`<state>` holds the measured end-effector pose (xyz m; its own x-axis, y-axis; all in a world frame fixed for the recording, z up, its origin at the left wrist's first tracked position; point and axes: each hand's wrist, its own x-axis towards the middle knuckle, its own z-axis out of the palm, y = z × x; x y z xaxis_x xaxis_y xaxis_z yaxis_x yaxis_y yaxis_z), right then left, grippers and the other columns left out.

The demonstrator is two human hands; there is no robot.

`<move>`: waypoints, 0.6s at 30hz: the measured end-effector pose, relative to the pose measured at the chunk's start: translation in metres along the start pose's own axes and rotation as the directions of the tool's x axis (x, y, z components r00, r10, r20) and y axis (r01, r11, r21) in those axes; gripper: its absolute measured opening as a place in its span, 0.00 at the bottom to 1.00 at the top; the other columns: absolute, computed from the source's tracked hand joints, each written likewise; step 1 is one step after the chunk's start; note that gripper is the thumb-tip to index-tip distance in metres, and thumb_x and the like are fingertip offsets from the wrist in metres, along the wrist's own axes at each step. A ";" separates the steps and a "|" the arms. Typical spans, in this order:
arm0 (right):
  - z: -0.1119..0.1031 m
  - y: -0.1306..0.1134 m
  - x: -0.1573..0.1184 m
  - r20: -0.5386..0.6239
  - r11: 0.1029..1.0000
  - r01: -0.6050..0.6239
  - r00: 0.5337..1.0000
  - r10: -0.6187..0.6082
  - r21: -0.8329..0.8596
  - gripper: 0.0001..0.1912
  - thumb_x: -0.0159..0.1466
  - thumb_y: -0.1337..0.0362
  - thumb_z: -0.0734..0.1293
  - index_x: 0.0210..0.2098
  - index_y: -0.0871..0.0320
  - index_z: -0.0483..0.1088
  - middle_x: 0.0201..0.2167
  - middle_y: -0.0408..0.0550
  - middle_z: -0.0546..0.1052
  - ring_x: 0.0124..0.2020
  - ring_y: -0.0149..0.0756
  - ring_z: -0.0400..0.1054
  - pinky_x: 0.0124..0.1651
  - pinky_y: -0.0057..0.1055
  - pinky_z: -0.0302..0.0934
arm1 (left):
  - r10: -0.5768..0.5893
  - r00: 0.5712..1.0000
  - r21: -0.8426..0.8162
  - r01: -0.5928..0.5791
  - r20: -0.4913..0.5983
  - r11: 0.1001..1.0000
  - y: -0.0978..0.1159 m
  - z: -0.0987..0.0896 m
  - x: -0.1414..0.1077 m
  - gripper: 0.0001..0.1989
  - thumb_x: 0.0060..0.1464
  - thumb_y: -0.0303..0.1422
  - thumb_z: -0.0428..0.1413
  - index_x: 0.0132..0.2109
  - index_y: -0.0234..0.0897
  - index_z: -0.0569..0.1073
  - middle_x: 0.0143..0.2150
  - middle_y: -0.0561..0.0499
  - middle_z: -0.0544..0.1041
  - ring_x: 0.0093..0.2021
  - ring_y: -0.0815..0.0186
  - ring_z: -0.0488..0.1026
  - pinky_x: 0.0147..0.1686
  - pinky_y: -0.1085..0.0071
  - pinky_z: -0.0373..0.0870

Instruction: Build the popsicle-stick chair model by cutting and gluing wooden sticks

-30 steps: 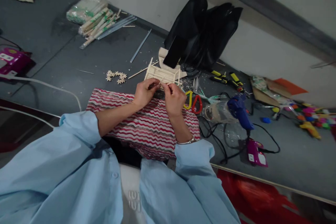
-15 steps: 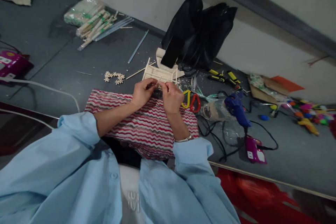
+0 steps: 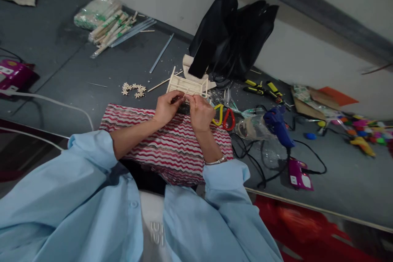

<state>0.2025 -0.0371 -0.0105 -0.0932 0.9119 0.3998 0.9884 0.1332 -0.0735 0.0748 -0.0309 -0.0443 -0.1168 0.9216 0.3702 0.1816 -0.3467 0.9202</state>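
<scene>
Both hands meet at the near side of a small frame of pale wooden sticks [image 3: 188,84] on the grey table. My left hand [image 3: 167,107] is closed in a pinch, and my right hand [image 3: 201,111] is closed with its fingers curled. Between their fingertips a thin pale wooden stick [image 3: 186,93] shows in part; most of it is hidden. Under my wrists lies a red and white striped cloth [image 3: 166,143]. Scissors with yellow and red handles [image 3: 228,119] rest just right of my right hand.
A phone [image 3: 201,59] leans against a black bag [image 3: 236,41] behind the frame. Small wooden flowers [image 3: 134,89] lie left of it. A blue glue gun [image 3: 278,126] with black cables stands at right. Bundled sticks [image 3: 112,28] are at back left; cutters [image 3: 260,90] lie back right.
My hands stay at almost the same place, fingertips together at the frame. The view has shifted very slightly; nothing else has visibly moved.
</scene>
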 end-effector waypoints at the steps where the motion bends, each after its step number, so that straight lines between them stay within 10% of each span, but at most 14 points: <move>1: -0.001 -0.001 0.000 0.007 1.000 -0.006 1.000 0.006 -0.001 0.28 0.71 0.46 0.53 0.35 0.59 0.75 0.31 0.51 0.80 0.32 0.33 0.71 0.33 0.29 0.48 | 0.000 1.000 0.001 0.000 0.000 1.000 0.000 0.000 0.000 0.04 0.54 0.28 0.59 0.35 0.34 0.79 0.32 0.52 0.80 0.32 0.69 0.73 0.35 0.74 0.68; 18: 0.003 0.006 0.000 0.018 0.976 -0.003 1.000 0.000 0.217 0.22 0.72 0.52 0.58 0.30 0.57 0.73 0.26 0.45 0.78 0.28 0.32 0.68 0.33 0.28 0.50 | -0.020 1.000 -0.008 0.020 0.009 1.000 0.003 0.000 0.001 0.04 0.54 0.27 0.59 0.36 0.33 0.79 0.34 0.51 0.81 0.35 0.68 0.75 0.39 0.73 0.70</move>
<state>0.2081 -0.0352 -0.0138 -0.0957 0.9186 0.3834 0.9390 0.2111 -0.2713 0.0755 -0.0306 -0.0416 -0.1116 0.9298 0.3508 0.1716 -0.3297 0.9284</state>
